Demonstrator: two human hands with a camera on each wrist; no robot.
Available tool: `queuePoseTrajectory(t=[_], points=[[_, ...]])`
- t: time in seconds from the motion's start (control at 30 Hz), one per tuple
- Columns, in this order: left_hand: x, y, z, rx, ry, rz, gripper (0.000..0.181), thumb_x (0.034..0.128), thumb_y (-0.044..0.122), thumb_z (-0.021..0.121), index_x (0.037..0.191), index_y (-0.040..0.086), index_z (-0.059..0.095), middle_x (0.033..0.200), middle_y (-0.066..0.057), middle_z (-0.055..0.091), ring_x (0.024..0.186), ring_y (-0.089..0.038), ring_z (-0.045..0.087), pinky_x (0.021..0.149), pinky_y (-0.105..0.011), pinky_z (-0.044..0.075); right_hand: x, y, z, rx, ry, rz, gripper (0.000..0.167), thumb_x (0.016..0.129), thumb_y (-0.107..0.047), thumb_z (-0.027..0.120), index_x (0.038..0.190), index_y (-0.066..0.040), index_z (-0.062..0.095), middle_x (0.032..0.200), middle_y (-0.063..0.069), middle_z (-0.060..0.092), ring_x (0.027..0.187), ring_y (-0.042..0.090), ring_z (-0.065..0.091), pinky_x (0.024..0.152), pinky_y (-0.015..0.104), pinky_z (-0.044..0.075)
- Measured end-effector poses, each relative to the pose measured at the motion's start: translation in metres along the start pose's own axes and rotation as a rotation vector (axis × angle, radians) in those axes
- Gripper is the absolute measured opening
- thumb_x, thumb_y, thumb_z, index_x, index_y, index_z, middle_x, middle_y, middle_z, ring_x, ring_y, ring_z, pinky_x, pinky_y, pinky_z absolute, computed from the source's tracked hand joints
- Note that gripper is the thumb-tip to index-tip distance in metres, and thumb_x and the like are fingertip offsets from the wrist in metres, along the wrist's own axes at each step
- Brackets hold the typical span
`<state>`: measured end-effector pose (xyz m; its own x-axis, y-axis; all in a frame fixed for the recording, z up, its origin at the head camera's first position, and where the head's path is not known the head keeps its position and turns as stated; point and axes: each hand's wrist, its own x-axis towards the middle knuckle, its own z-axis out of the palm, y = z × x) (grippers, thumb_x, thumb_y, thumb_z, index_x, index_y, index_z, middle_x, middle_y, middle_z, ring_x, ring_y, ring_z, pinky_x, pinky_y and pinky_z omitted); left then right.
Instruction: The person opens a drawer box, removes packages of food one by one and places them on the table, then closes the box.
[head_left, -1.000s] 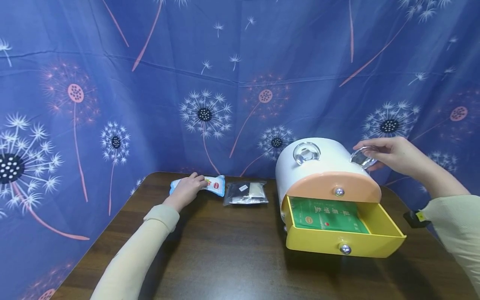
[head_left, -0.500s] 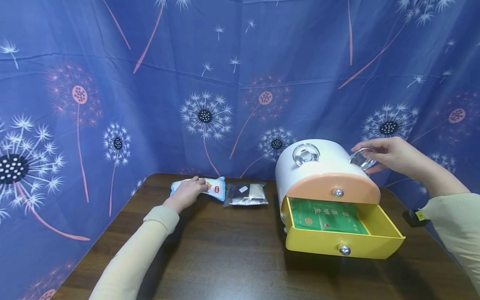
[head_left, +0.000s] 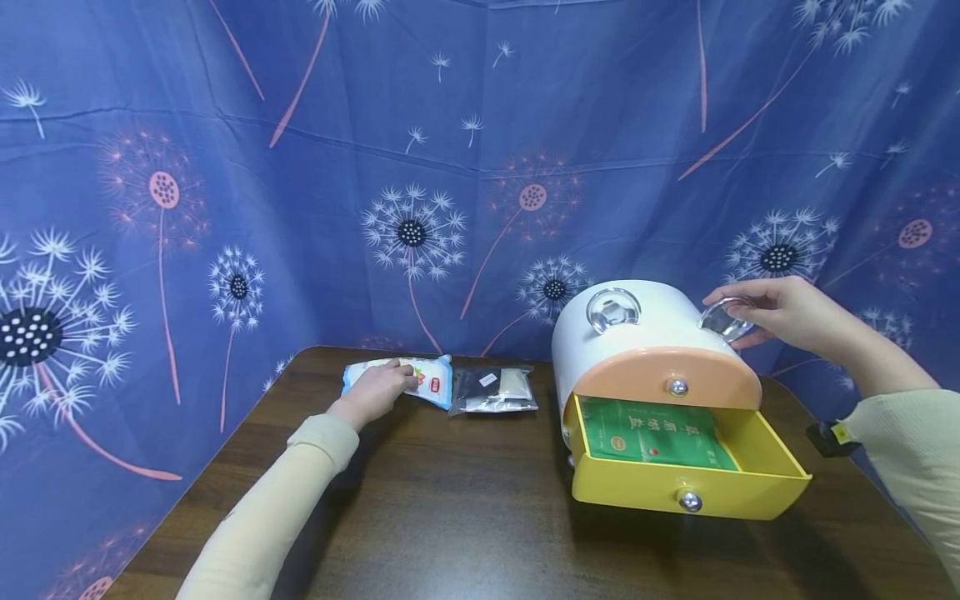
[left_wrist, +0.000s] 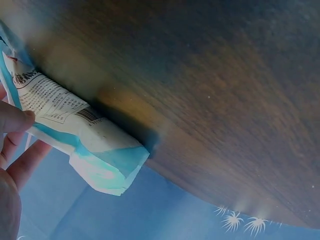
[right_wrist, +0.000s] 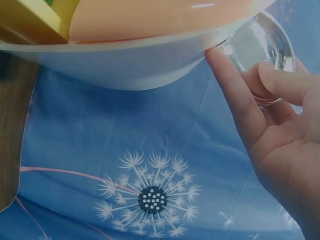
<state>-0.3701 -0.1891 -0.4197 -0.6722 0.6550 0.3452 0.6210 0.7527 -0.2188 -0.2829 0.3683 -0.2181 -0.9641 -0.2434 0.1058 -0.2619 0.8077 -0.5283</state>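
Observation:
At the table's back left, my left hand (head_left: 375,392) pinches the near edge of a white and light-blue printed packet (head_left: 427,379). In the left wrist view the thumb lies on top of the packet (left_wrist: 55,100), with fingers beneath its edge. My right hand (head_left: 798,312) holds a shiny silver disc (head_left: 722,320) between thumb and fingers. That disc stands out from the top right of a rounded white storage box (head_left: 652,312). A matching silver disc (head_left: 613,311) sits on its top left. The yellow drawer (head_left: 682,487) is pulled out, with a green packet (head_left: 652,429) inside.
A clear plastic bag (head_left: 492,389) with dark and pale contents lies right of the white and blue packet. Above the yellow drawer is a peach drawer front (head_left: 667,375) with a silver knob. A black object (head_left: 832,437) shows beside the right sleeve. Blue dandelion-print cloth (head_left: 480,167) hangs behind.
The left hand has shifted slightly nearer and right on the packet, whose printed front shows a little more. The right hand, the box and its drawer look the same.

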Motion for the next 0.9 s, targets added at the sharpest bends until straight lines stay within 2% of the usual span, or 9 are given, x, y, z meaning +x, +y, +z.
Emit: queuePoseTrajectory(t=[0.2, 0.47, 0.73, 0.9], points=[[-0.001, 0.0, 0.001, 0.005, -0.003, 0.012, 0.037, 0.0739, -0.011, 0.068, 0.093, 0.021, 0.071, 0.097, 0.001, 0.065, 0.098, -0.027, 0.062, 0.075, -0.04, 0.054, 0.0, -0.001, 0.001, -0.016, 0.011, 0.001, 0.044, 0.098, -0.034, 0.047, 0.134, -0.008, 0.049, 0.14, 0.027, 0.04, 0.081, 0.023, 0.071, 0.083, 0.052, 0.05], [-0.006, -0.003, -0.001, 0.002, -0.008, 0.037, 0.036, 0.0774, -0.009, 0.068, 0.1, 0.019, 0.072, 0.098, 0.0, 0.063, 0.096, -0.022, 0.061, 0.077, -0.036, 0.053, 0.002, 0.0, 0.004, 0.005, 0.03, 0.006, 0.042, 0.099, -0.027, 0.048, 0.134, -0.005, 0.049, 0.138, 0.028, 0.041, 0.08, 0.023, 0.071, 0.076, 0.043, 0.054], [-0.006, -0.003, -0.011, 0.014, 0.087, 0.063, 0.023, 0.0806, 0.003, 0.071, 0.099, 0.016, 0.072, 0.097, -0.002, 0.062, 0.09, -0.019, 0.057, 0.075, -0.034, 0.052, 0.002, -0.001, 0.006, -0.002, 0.04, 0.009, 0.042, 0.099, -0.028, 0.047, 0.134, -0.005, 0.049, 0.137, 0.029, 0.042, 0.08, 0.024, 0.071, 0.079, 0.047, 0.053], [-0.003, -0.002, -0.02, 0.046, 0.133, 0.114, 0.02, 0.0802, 0.007, 0.072, 0.099, 0.015, 0.073, 0.093, -0.003, 0.062, 0.087, -0.02, 0.056, 0.072, -0.034, 0.05, 0.002, 0.0, 0.006, -0.005, 0.042, 0.008, 0.041, 0.099, -0.026, 0.047, 0.134, -0.004, 0.05, 0.137, 0.03, 0.042, 0.08, 0.025, 0.071, 0.078, 0.046, 0.053]])
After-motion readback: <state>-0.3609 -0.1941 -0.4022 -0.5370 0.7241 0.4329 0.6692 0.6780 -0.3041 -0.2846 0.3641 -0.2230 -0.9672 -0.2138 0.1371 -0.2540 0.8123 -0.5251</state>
